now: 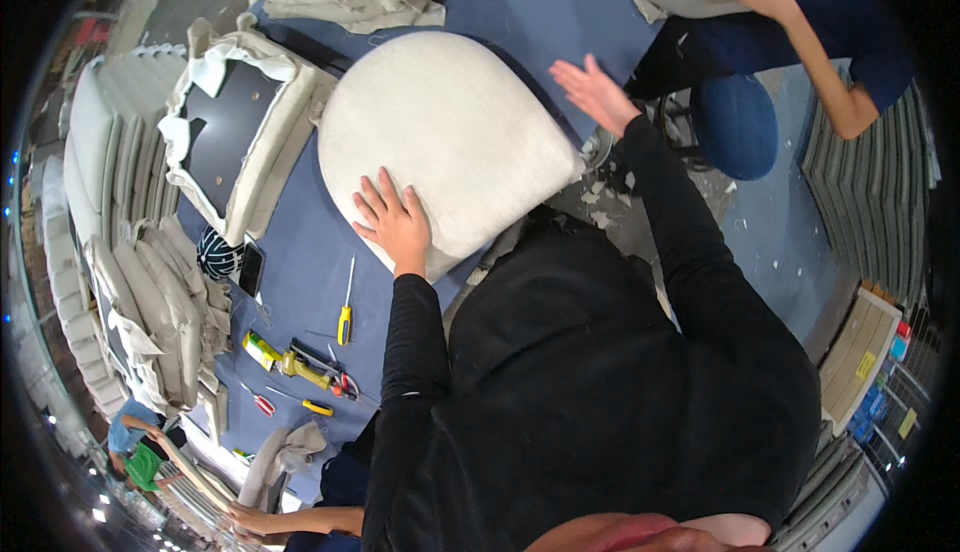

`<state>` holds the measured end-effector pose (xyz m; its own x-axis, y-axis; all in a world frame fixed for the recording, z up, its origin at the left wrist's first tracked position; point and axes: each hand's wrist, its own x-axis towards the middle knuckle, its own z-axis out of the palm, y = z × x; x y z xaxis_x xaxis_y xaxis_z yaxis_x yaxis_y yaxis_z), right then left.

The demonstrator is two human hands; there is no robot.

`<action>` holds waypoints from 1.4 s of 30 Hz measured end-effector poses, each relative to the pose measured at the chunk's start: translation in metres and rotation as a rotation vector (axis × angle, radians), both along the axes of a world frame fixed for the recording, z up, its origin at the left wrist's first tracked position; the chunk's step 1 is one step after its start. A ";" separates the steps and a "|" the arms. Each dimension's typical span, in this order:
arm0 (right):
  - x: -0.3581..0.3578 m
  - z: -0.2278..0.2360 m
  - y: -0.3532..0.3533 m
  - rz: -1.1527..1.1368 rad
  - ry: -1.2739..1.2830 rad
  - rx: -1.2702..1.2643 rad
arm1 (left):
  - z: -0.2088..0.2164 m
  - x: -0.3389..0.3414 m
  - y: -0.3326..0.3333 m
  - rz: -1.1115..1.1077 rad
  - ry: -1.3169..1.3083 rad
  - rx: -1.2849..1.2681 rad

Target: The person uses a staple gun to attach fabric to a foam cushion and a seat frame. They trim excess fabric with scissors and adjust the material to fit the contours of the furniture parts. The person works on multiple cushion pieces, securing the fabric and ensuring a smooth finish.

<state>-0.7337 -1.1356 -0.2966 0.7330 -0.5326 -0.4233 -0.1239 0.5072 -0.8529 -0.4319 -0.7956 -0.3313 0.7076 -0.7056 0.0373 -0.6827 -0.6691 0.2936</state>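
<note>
Lying aslant, cushion (pixel 465 132) points rounded end upper-left.

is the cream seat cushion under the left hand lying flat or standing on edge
Lying flat: the cushion shows its broad face turned up on the blue table, with the left hand spread on it.
</note>
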 end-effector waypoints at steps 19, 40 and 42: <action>0.072 -0.003 0.019 -0.153 -0.298 0.380 | -0.011 0.010 0.001 0.015 -0.036 -0.016; 0.049 -0.018 0.042 -0.136 -0.217 0.476 | -0.018 0.019 0.004 0.085 -0.040 -0.041; 0.065 -0.012 0.051 -0.039 -0.067 0.230 | -0.020 0.020 0.008 0.121 -0.055 -0.057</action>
